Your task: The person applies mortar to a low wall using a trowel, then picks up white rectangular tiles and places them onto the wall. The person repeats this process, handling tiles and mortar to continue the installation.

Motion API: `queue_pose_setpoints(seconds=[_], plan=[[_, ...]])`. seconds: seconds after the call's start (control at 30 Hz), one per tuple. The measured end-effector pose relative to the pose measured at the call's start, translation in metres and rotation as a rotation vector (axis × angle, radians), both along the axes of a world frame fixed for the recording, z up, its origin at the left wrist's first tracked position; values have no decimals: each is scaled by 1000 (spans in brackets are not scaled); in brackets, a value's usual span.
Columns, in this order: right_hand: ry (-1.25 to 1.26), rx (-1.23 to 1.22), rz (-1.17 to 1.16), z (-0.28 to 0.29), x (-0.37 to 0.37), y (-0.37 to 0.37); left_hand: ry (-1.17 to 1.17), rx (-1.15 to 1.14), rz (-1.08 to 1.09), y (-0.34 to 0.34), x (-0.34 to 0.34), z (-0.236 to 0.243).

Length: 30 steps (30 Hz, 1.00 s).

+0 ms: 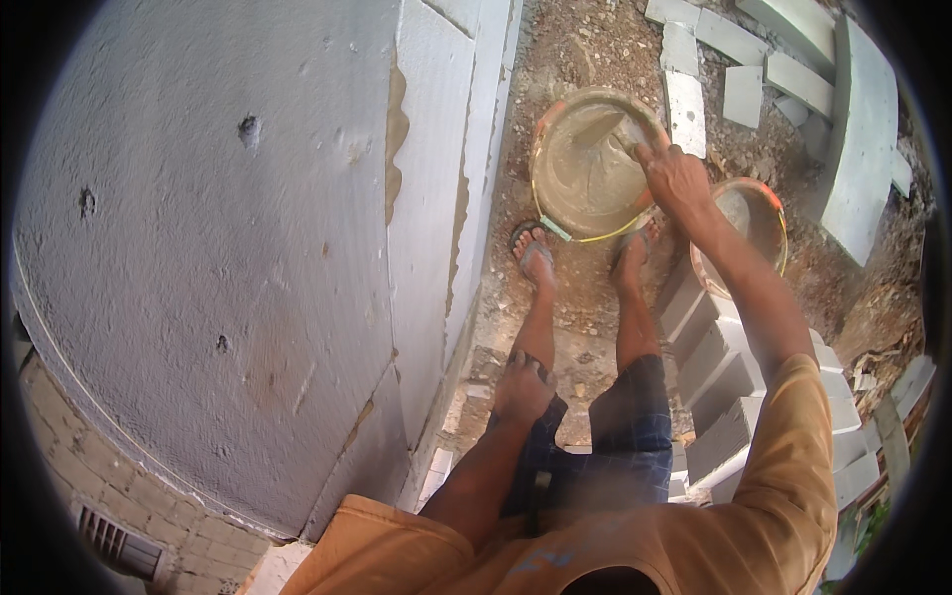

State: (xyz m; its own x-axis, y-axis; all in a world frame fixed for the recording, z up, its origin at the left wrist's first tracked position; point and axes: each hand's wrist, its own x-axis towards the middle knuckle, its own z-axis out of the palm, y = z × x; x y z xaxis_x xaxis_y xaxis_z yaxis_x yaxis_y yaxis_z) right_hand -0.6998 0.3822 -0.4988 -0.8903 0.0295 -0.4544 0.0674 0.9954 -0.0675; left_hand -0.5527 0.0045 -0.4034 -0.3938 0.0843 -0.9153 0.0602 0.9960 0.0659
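My right hand [676,183] is closed round the handle of a trowel [601,129] over a round tub [541,188] with an orange-marked rim. The trowel's pointed blade lies in wet grey-brown mortar [585,183], partly coated with it. A thin yellow handle with a pale green grip hangs down on the tub's near side. My left hand [524,389] rests on my left knee, its fingers bent over it; what lies under them is hidden.
A grey wall panel [248,248] rises close on the left. Beside my right forearm stands a second orange-rimmed bucket [778,213]. White blocks [724,382] are stacked at the right, and pale block pieces [744,96] lie beyond on stony ground. My sandalled feet stand by the tub.
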Motion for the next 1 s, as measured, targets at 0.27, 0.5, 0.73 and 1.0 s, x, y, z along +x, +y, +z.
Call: queue_pose_setpoints(seconds=[0.27,0.5,0.73,1.0], plan=[[-126,117,252,-73,-14,8,-34,15,47,4,-6,3],[-272,-15,-193,-102,23,-27,-51,-1,54,-1,5,-1],[-366,-336,-797,-104,57,-69,7,13,67,-2,8,7],[-426,-987,-1825,-99,37,-164,31,57,62,-7,6,10]])
